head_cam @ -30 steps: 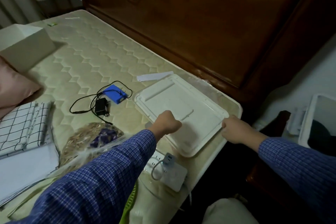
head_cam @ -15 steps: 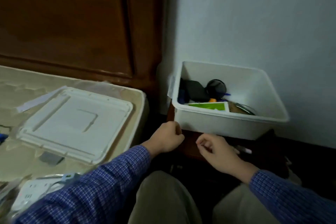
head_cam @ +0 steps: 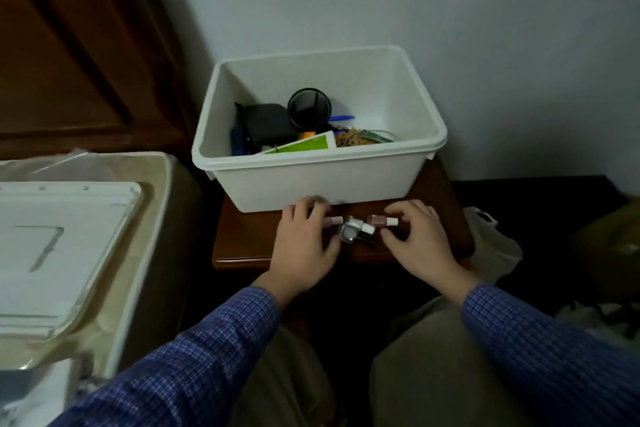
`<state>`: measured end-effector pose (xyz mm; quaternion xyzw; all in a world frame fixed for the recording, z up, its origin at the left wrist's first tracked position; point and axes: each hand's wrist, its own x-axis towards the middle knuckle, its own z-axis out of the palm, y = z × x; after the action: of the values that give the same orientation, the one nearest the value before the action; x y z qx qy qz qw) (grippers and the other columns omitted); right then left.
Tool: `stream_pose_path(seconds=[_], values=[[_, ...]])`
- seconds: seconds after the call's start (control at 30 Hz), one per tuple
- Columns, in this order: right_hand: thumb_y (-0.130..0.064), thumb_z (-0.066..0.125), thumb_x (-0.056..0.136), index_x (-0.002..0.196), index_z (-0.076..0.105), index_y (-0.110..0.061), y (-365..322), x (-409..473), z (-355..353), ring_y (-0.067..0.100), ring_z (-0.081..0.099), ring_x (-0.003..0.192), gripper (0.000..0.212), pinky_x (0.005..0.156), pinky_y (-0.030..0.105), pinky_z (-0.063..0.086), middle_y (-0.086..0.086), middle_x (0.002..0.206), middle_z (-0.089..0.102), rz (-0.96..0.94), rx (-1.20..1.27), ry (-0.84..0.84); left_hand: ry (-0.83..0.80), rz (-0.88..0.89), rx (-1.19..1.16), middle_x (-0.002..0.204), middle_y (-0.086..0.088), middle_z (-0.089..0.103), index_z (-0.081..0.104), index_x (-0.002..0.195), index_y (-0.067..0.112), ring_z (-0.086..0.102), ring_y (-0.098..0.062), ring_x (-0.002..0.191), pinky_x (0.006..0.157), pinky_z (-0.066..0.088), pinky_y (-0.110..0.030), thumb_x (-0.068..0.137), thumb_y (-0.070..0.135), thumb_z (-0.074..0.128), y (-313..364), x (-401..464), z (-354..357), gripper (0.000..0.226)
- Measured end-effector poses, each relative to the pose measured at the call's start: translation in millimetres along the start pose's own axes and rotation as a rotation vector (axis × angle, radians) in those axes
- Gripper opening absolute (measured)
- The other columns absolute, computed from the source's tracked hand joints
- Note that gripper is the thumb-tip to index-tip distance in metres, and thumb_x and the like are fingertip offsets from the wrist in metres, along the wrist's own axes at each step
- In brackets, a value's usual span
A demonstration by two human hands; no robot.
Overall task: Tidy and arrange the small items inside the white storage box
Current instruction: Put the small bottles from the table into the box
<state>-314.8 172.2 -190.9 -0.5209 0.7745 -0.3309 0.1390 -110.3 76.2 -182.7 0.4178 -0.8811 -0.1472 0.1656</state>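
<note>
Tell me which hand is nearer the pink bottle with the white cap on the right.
Right. The right hand has its fingers curled around the pink bottle, touching its cap end. The left hand lies beyond the silver bottle, to its left.
</note>
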Motion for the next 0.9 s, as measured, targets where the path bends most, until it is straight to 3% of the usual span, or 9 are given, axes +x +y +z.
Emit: stream_pose_path(seconds=[0.13, 0.27, 0.37, 0.5, 0.57, 0.73, 0.83, 0.9], values=[[-0.017, 0.076, 0.083, 0.096, 0.070, -0.028, 5.0, 9.0, 5.9, 0.007, 0.046, 0.106, 0.018, 0.089, 0.021, 0.034, -0.015, 0.108, 0.058, -0.089, 0.018, -0.034, -0.017, 0.149, -0.004, 0.141, -0.001, 0.042, 0.052, 0.119, 0.025, 0.038, -0.024, 0.127, 0.106, 0.039, -0.038, 0.082, 0.051, 0.059, -2.5, 3.6, 16.1, 0.046], [-0.012, 0.073, 0.086, 0.097, 0.075, -0.027, 13.4, 13.5, 7.3, 0.005, 0.046, 0.107, 0.019, 0.089, 0.017, 0.034, -0.014, 0.111, 0.061, -0.075, 0.010, -0.075, -0.065, 0.255, 0.028, 0.147, -0.003, 0.038, 0.053, 0.121, 0.029, 0.035, -0.025, 0.133, 0.111, 0.035, -0.039, 0.088, 0.049, 0.060, -5.7, 6.6, 27.6, 0.040], [-0.006, 0.071, 0.086, 0.100, 0.075, -0.027, 20.0, 13.7, 5.8, 0.007, 0.051, 0.103, 0.026, 0.085, 0.010, 0.035, -0.014, 0.107, 0.063, -0.055, 0.008, -0.101, -0.051, 0.237, 0.052, 0.139, -0.006, 0.044, 0.057, 0.120, 0.028, 0.038, -0.026, 0.130, 0.107, 0.039, -0.043, 0.090, 0.044, 0.061, -5.2, 7.2, 36.3, 0.034], [-0.008, 0.073, 0.085, 0.097, 0.072, -0.027, 20.4, 15.7, 5.6, 0.009, 0.055, 0.095, 0.023, 0.081, 0.026, 0.046, -0.016, 0.097, 0.064, -0.041, 0.003, -0.064, -0.039, 0.204, 0.009, 0.132, -0.006, 0.047, 0.060, 0.120, 0.026, 0.041, -0.024, 0.125, 0.103, 0.043, -0.042, 0.091, 0.038, 0.063, -5.8, 8.5, 42.0, 0.031], [-0.012, 0.074, 0.086, 0.095, 0.069, -0.029, 17.8, 17.5, 7.1, 0.008, 0.054, 0.093, 0.021, 0.077, 0.028, 0.046, -0.019, 0.094, 0.062, -0.027, -0.022, -0.056, -0.036, 0.197, 0.003, 0.131, -0.006, 0.048, 0.061, 0.120, 0.024, 0.042, -0.024, 0.123, 0.101, 0.044, -0.041, 0.091, 0.038, 0.064, -5.9, 8.5, 41.3, 0.032], [-0.013, 0.069, 0.090, 0.111, 0.068, -0.021, 17.6, 18.7, 10.3, 0.010, 0.057, 0.096, 0.023, 0.080, 0.025, 0.045, -0.008, 0.102, 0.065, 0.033, -0.039, -0.031, -0.059, 0.156, -0.066, 0.135, -0.004, 0.044, 0.053, 0.130, 0.023, 0.041, -0.019, 0.127, 0.106, 0.039, -0.032, 0.087, 0.049, 0.062, -12.5, 7.7, 32.2, 0.051], [-0.012, 0.069, 0.091, 0.112, 0.069, -0.017, 16.6, 16.4, 6.2, 0.011, 0.060, 0.095, 0.021, 0.081, 0.025, 0.050, -0.004, 0.105, 0.066, 0.086, 0.050, 0.024, -0.057, 0.125, -0.123, 0.135, -0.001, 0.046, 0.047, 0.134, 0.019, 0.042, -0.017, 0.127, 0.109, 0.037, -0.033, 0.088, 0.041, 0.056, -19.3, 7.3, 27.2, 0.052], [-0.009, 0.070, 0.091, 0.109, 0.070, -0.020, 13.2, 13.9, 2.0, 0.006, 0.063, 0.094, 0.021, 0.079, 0.016, 0.051, -0.005, 0.104, 0.067, 0.126, 0.182, 0.053, -0.031, 0.098, -0.095, 0.132, -0.002, 0.049, 0.047, 0.135, 0.014, 0.044, -0.019, 0.124, 0.109, 0.038, -0.036, 0.091, 0.032, 0.052, -24.1, 10.1, 26.7, 0.048]])
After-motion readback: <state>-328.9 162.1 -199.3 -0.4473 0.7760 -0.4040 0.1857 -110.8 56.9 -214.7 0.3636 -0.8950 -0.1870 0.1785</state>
